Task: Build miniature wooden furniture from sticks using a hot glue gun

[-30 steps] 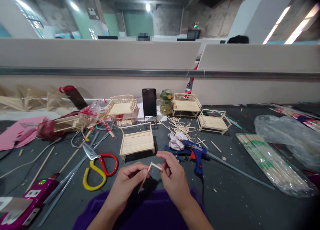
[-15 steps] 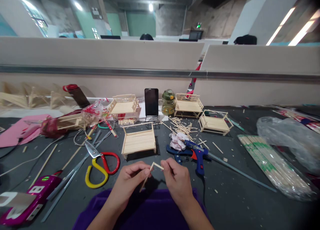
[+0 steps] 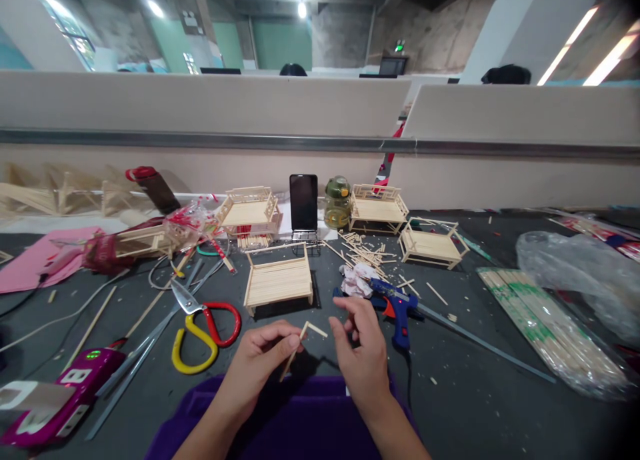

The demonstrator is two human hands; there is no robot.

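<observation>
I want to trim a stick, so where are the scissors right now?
In the head view, the scissors lie on the table's left side, just beyond the left hand, beside the long metal strips.

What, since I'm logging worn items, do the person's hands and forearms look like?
The left hand and right hand are bare: no glove, ring or watch shows. No sleeve shows on the left forearm or right forearm; no bracelet or marking either.
</observation>
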